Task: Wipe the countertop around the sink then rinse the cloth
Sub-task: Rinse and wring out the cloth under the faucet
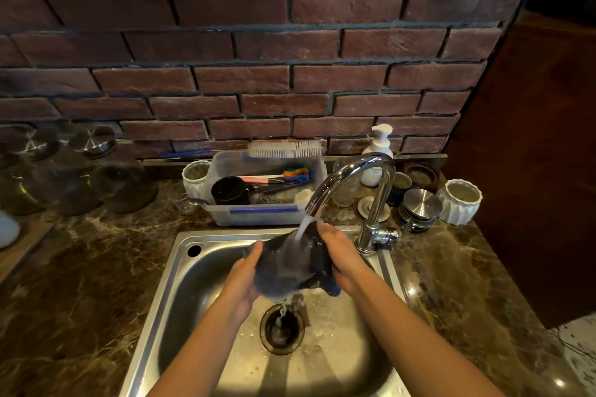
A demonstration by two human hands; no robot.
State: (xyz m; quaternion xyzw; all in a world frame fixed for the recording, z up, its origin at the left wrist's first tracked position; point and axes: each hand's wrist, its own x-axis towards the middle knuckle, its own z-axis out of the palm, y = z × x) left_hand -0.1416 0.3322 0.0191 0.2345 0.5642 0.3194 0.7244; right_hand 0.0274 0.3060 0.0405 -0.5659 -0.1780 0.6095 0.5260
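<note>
Cloth (283,271) gripped between hands (243,274) (342,255), under faucet (354,167) stream

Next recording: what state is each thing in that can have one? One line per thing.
Faucet: running.
Cloth: wet, held under the spout over the sink.
Left hand: holds the cloth.
Right hand: holds the cloth.
Drain: unplugged.
Soap dispenser: upright.
Glass jars: lids on.

The dark marbled worktop (80,267) fills the lower frame, with a steel sink (180,255) set into its centre. Behind the sink stands a clear plastic tub (225,217), with a white ribbed cup (193,182) touching its left side. Glass jars (122,184) crowd the left edge. A tap (377,203), a pump bottle (375,159) and a second ribbed cup (461,203) stand at the right.
</note>
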